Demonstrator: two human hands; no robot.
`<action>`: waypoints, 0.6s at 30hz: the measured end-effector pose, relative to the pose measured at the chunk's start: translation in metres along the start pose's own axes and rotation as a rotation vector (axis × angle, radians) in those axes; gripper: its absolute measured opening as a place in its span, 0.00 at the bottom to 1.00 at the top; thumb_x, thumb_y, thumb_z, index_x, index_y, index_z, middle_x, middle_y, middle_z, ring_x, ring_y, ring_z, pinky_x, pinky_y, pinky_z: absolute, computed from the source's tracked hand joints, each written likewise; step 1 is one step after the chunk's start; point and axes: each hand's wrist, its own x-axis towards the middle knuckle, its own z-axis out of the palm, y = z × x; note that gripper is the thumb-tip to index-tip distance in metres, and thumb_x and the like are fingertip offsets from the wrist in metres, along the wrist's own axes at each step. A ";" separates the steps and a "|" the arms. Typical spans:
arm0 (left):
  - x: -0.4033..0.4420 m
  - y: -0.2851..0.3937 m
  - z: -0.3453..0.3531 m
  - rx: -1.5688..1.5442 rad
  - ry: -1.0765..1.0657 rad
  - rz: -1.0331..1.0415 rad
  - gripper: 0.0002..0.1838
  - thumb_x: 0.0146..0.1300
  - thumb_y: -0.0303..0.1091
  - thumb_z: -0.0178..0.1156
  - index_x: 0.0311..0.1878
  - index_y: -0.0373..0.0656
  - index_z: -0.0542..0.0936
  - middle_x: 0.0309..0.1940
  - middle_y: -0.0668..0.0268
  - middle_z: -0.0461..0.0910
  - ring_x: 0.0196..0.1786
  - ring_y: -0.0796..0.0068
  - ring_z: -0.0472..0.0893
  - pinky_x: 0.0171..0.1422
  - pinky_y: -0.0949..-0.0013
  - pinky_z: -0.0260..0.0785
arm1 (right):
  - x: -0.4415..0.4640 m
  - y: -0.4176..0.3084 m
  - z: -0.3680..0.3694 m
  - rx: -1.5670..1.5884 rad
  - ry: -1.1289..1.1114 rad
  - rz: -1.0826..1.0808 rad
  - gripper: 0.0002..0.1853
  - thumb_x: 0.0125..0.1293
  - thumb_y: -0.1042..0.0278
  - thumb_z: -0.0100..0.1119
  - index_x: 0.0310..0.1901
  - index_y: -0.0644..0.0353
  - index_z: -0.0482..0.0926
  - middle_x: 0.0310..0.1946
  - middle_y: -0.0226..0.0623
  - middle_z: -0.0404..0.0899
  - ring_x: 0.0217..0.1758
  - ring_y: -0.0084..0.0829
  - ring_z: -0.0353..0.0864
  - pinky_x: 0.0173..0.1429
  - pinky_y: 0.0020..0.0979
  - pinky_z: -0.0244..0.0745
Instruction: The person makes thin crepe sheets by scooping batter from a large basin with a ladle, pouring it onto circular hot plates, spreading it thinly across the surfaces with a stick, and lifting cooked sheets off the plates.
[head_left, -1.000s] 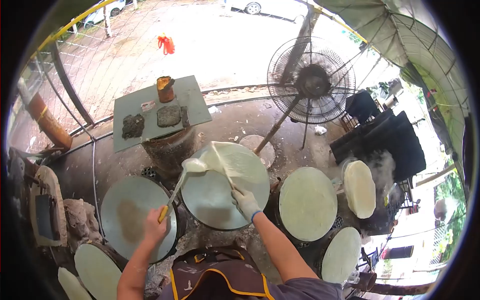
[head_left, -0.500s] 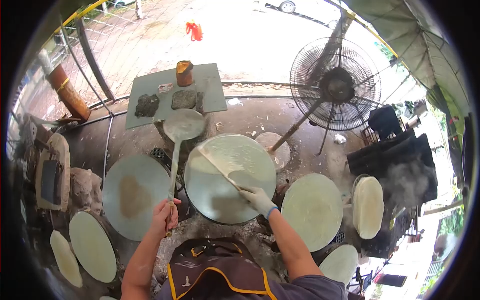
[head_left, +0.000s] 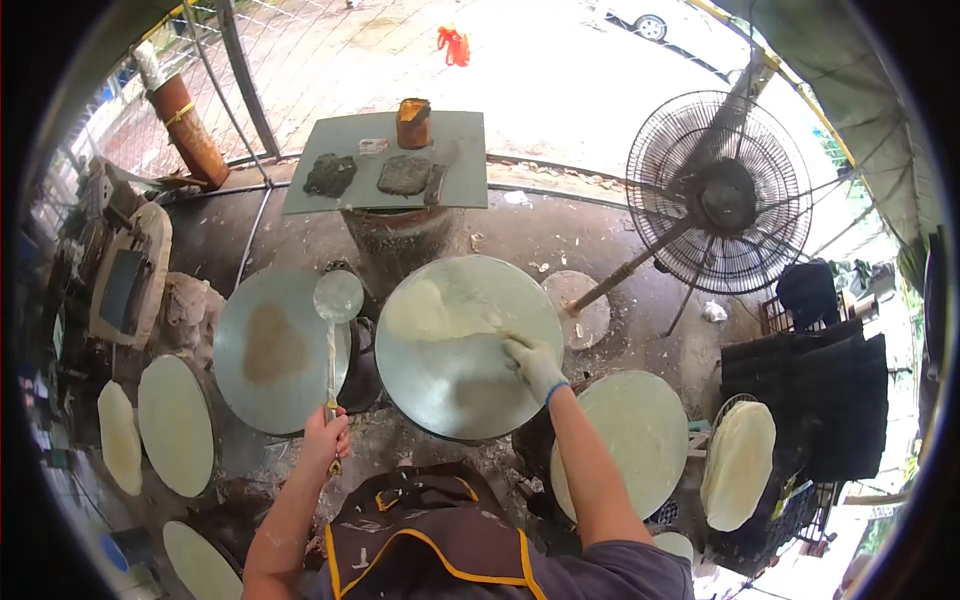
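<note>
My left hand [head_left: 325, 437] is closed around the handle of a long metal ladle [head_left: 338, 296]. The ladle's round bowl hangs between two griddles. On my right hand [head_left: 533, 366] is a pale glove with a blue cuff. Its fingers are closed over the middle griddle [head_left: 462, 395], holding a thin batter spreader that barely shows in this view. Wet pale batter [head_left: 425, 308] covers the far part of that griddle, while the near part is bare metal. To the left, another round griddle [head_left: 232, 335] has a brown patch.
A thin pale sheet [head_left: 630, 440] covers the griddle at right; beyond it lies a stack of flatbreads [head_left: 738, 465]. More pale rounds [head_left: 175, 425] are at left. A standing fan [head_left: 720, 195] and a board [head_left: 455, 155] with a rusty can [head_left: 413, 124] stand ahead.
The ladle has dropped toward me, its bowl now lower and nearer the left griddle. My right hand has moved slightly right and up, and the batter has spread. The view has shifted.
</note>
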 end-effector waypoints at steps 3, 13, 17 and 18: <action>-0.001 -0.017 0.000 0.271 0.087 0.071 0.07 0.64 0.29 0.53 0.43 0.40 0.68 0.19 0.66 0.68 0.14 0.75 0.67 0.18 0.69 0.60 | -0.008 -0.009 0.010 -0.096 -0.347 0.230 0.19 0.64 0.58 0.61 0.53 0.57 0.80 0.22 0.26 0.73 0.18 0.16 0.67 0.19 0.20 0.58; -0.035 -0.113 -0.013 1.311 0.178 0.371 0.18 0.58 0.31 0.55 0.51 0.38 0.67 0.34 0.42 0.78 0.36 0.36 0.78 0.41 0.40 0.67 | 0.028 0.029 -0.059 0.241 -0.147 0.104 0.11 0.66 0.58 0.59 0.44 0.54 0.80 0.18 0.26 0.71 0.13 0.17 0.62 0.15 0.20 0.51; -0.079 -0.122 -0.008 1.347 0.213 0.183 0.18 0.58 0.32 0.55 0.51 0.38 0.68 0.35 0.43 0.77 0.40 0.38 0.77 0.44 0.42 0.67 | 0.002 -0.002 -0.003 -0.305 -0.471 0.217 0.14 0.65 0.56 0.58 0.49 0.51 0.81 0.19 0.24 0.70 0.15 0.16 0.62 0.17 0.21 0.54; -0.084 -0.133 -0.013 1.374 0.192 0.145 0.19 0.58 0.32 0.56 0.52 0.38 0.68 0.35 0.44 0.77 0.39 0.38 0.77 0.43 0.42 0.68 | -0.007 -0.003 -0.002 -0.470 -0.578 0.283 0.17 0.65 0.55 0.57 0.52 0.51 0.81 0.20 0.24 0.70 0.16 0.15 0.62 0.17 0.21 0.55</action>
